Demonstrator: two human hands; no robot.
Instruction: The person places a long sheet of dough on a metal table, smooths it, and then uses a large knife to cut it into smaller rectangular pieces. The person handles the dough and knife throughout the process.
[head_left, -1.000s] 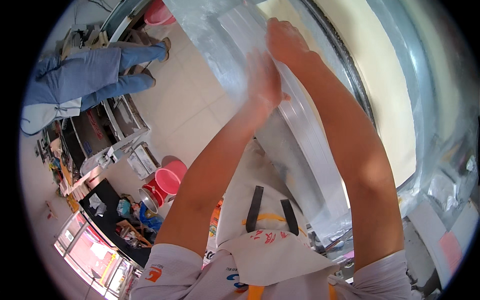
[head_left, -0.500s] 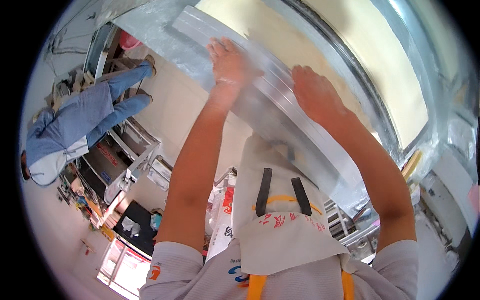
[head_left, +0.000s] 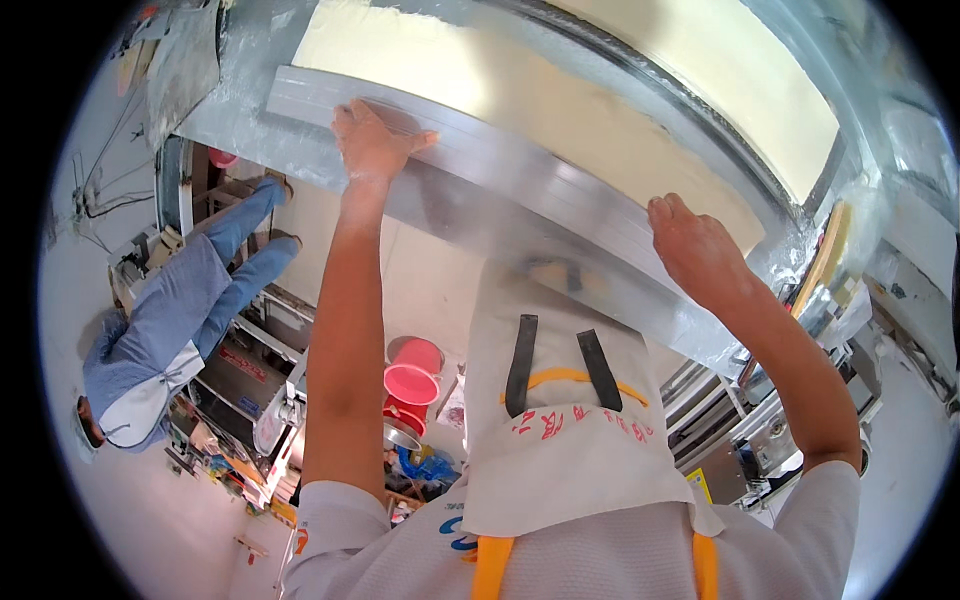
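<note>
Head view: a long grooved metal bar (head_left: pixel 510 165) lies slantwise on the grey worktable (head_left: pixel 242 130), along the near edge of a cream-coloured sheet (head_left: pixel 580 120). A second cream sheet (head_left: pixel 740 70) lies beyond a dark strip (head_left: pixel 715 118). The left hand (head_left: pixel 374 150) rests palm down on the bar's left part, fingers spread and thumb stretched out, gripping nothing. The right hand (head_left: pixel 700 255) is near the bar's right part, its fingers curled inward – whether they pinch the bar or the sheet's edge, I cannot tell.

As a judgement, the bar could pivot, since the flat left palm gives only downward pressure and the right hand's hold is uncertain. Uneven pressing might dent the cream sheet, if it is as soft as it looks. The bar also lies near the table's front edge – a pull toward the apron (head_left: pixel 570 470) could tip it off.
</note>
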